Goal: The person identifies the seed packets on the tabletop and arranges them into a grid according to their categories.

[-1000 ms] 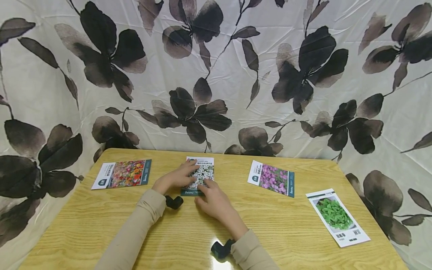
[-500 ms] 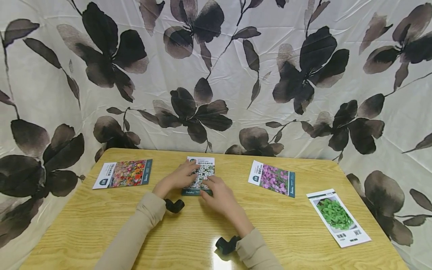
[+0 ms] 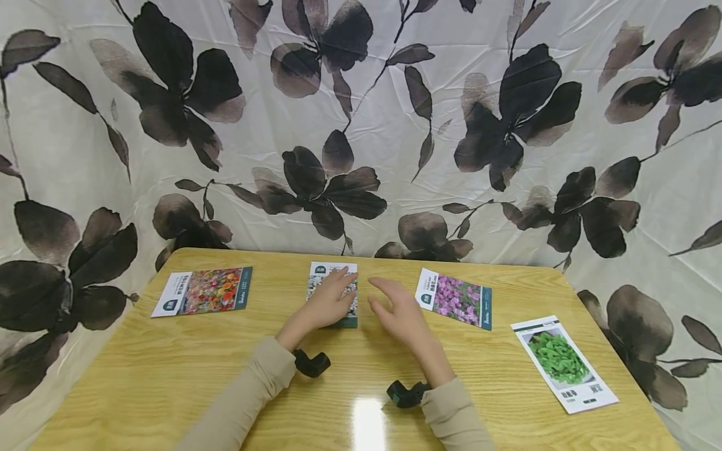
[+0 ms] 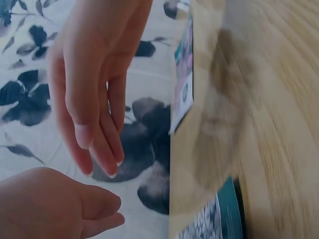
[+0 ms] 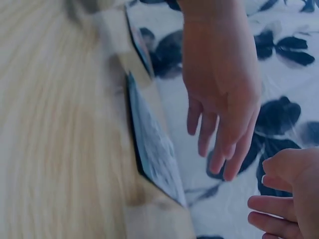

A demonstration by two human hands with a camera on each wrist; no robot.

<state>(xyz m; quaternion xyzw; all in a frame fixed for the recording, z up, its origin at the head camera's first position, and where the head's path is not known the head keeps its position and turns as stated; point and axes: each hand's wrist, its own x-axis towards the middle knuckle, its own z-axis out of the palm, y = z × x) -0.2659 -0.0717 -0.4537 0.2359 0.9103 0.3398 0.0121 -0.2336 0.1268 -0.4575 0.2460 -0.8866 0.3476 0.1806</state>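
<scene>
A seed packet with white flowers point(image 3: 313, 285) lies flat at the table's back middle, partly covered in the head view by my left hand point(image 3: 324, 304). The right wrist view shows that hand raised over the table, fingers extended and holding nothing. My right hand point(image 3: 406, 316) hovers to the right of this packet, fingers loosely spread, with nothing in its grasp. Its fingertips point toward the left hand. Just right of it lies a seed packet with purple flowers point(image 3: 459, 300), its left edge close to the hand in the head view.
On the left lies a seed packet with red and orange flowers point(image 3: 211, 291). A white packet with green leaves point(image 3: 561, 360) lies at the right, near the side edge. Behind the wooden table point(image 3: 169, 382) hangs a floral cloth point(image 3: 395, 207).
Both hands have lifted off the white-flower packet. The right hand has moved right, away from it; the left has shifted slightly right over it. The packets stay in place.
</scene>
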